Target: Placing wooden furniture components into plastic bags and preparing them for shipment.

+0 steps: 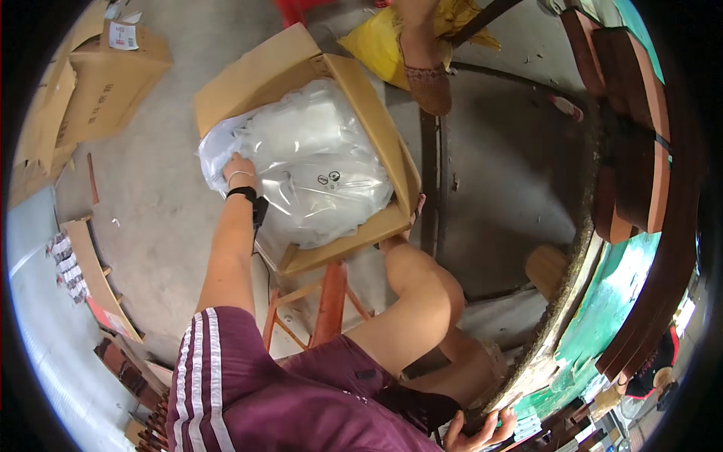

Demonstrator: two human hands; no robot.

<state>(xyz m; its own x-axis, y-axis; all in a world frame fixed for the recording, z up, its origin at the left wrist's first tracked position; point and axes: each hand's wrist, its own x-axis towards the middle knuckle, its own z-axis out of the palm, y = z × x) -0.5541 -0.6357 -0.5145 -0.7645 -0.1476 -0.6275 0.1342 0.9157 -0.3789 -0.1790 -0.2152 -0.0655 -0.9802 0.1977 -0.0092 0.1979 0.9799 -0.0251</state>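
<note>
An open cardboard box (354,236) stands slightly tilted in front of me, its flaps raised. Clear plastic bags (312,169) fill it, their contents blurred by the shiny film. At the box's left side my left hand (239,170) is closed on a crumpled white plastic sheet (217,148) that hangs over the rim. A black band circles that wrist. Low at the right, my right hand (480,434) grips the rough edge of a worn green bench (546,348), with its fingers curled over it and the thumb apart.
An orange-red stool (329,305) stands below the box, close to my bent leg. Beyond it lies a yellow sack (376,47) beside another person's shod foot (428,84). Stacked dark brown boards (633,151) line the right. More cardboard boxes (113,87) stand far left.
</note>
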